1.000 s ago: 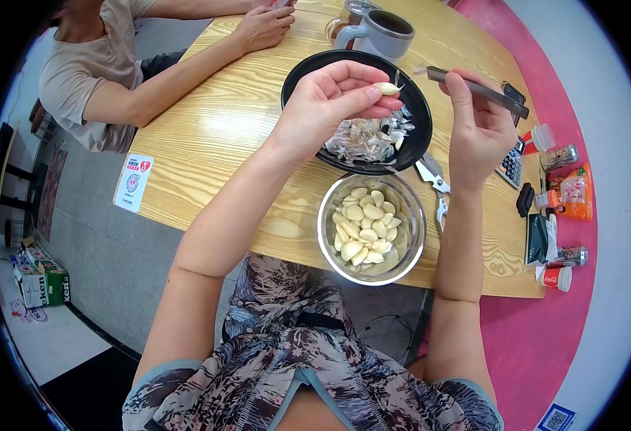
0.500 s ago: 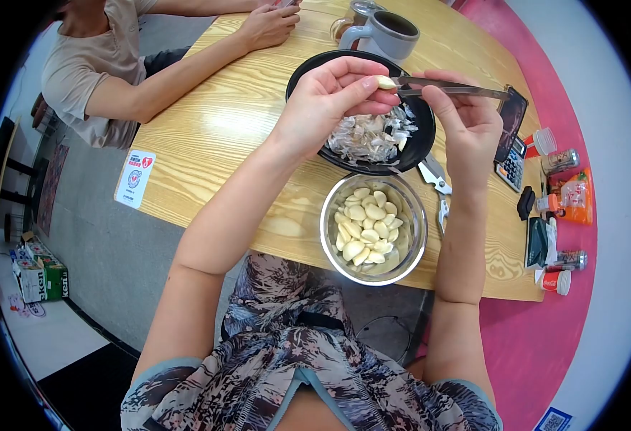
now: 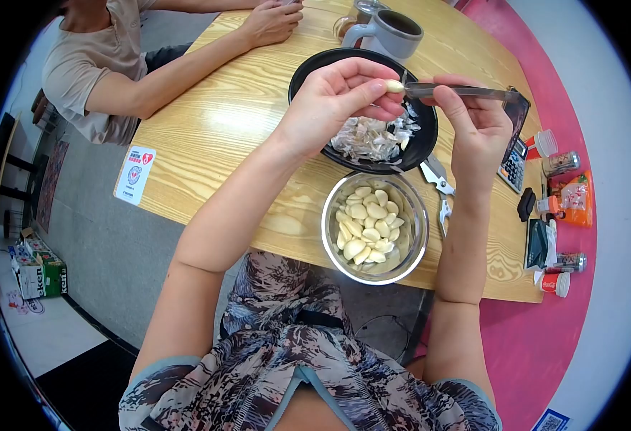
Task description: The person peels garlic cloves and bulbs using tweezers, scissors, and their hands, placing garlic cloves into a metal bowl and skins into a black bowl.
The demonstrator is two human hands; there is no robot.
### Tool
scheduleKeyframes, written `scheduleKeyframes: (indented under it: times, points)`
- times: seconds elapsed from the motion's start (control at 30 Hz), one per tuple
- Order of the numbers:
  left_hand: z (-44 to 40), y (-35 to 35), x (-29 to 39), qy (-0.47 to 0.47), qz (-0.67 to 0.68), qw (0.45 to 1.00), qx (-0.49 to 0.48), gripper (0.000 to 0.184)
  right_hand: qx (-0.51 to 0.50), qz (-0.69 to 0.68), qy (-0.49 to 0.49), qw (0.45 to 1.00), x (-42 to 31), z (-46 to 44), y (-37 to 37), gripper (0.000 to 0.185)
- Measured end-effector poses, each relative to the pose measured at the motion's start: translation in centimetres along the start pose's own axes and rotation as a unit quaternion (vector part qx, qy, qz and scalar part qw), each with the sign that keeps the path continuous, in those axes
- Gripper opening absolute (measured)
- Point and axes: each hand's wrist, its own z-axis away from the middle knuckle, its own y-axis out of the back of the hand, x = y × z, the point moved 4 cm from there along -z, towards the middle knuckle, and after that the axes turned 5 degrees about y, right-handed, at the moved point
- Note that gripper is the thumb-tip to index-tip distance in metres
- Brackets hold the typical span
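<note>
Between thumb and fingers of my left hand (image 3: 351, 97) is a pale garlic clove (image 3: 394, 86). My right hand (image 3: 473, 115) pinches metal tweezers (image 3: 448, 90), whose tips meet at the right end of the clove. Both hands are above a black bowl (image 3: 302, 77) holding papery garlic skins (image 3: 369, 140). Closer to me, a clear-walled bowl with a shiny rim (image 3: 328, 248) contains many peeled cloves (image 3: 366, 223).
Scissors (image 3: 439, 179) lie right of the bowls. A grey mug (image 3: 394, 39) stands behind them. Along the right edge are a phone (image 3: 518, 118), a calculator (image 3: 513, 169), jars and cups. Across the left side, another person's forearm (image 3: 193, 75) rests on the table (image 3: 208, 136).
The tweezers' arms were apart and are now pressed together, with their tips at the clove's end. My right hand has shifted slightly right and down.
</note>
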Motion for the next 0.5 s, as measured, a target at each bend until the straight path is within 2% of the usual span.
scheduleKeyframes:
  times: [0.27, 0.37, 0.5]
  points:
    - [0.06, -0.03, 0.29, 0.022, -0.035, 0.998, -0.042, 0.021, -0.016, -0.023, -0.020, 0.999, 0.06, -0.22, 0.64, 0.012]
    - [0.14, -0.30, 0.53, 0.019, 0.002, 0.999, -0.038, 0.020, -0.013, -0.025, -0.009, 1.000, 0.05, -0.23, 0.65, 0.012]
    - [0.24, -0.29, 0.46, 0.023, -0.022, 0.999, -0.026, 0.020, -0.028, -0.040, -0.021, 0.999, -0.01, -0.11, 0.50, 0.013]
